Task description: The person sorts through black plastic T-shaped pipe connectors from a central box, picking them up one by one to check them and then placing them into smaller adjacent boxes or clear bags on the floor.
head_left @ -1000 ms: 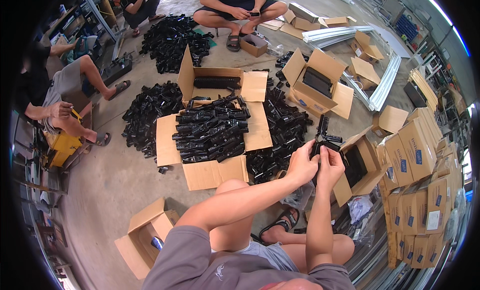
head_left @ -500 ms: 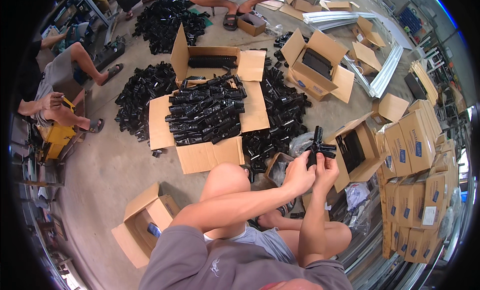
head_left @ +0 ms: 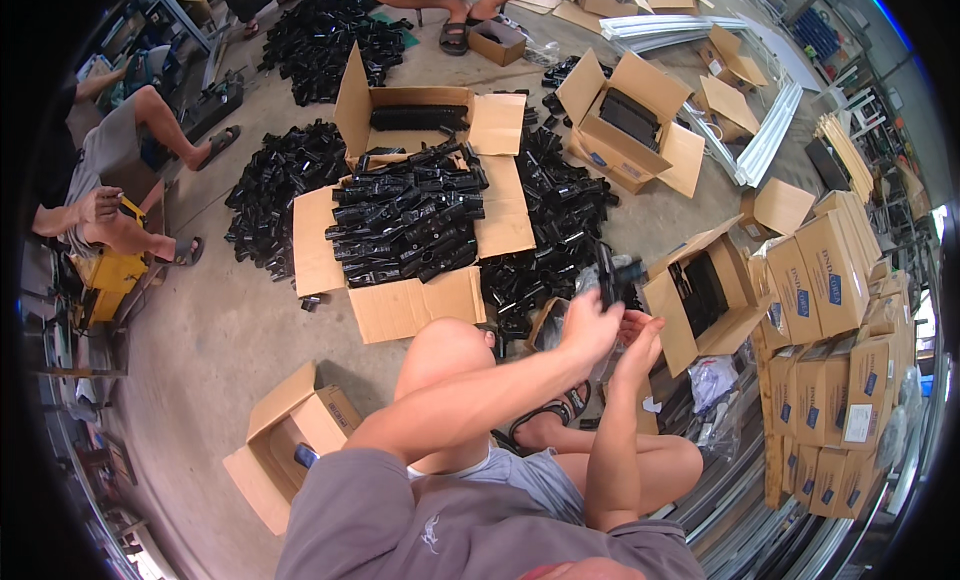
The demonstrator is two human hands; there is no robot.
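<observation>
My left hand (head_left: 588,327) grips a glossy black branched fitting (head_left: 607,280), smeared by motion. Just beside it, my right hand (head_left: 637,347) is turned palm up with its fingers stretched out, holding nothing. To the right of both hands stands an open carton (head_left: 672,325) with black fittings packed inside. A heap of black fittings (head_left: 405,220) lies on an open carton's spread flaps (head_left: 420,305) in front of my knee. Clear plastic wrapping (head_left: 592,277) shows partly behind the held fitting.
Loose piles of black fittings (head_left: 285,185) cover the floor around the central carton. Stacked sealed cartons (head_left: 815,280) stand at the right. Another open carton (head_left: 625,120) sits farther back, and one (head_left: 285,430) lies at my left. Co-workers sit at left and at the far side.
My right hand has let go of the black fitting and opened beside it. My left hand has moved slightly left and toward me, with the fitting still in its grip.
</observation>
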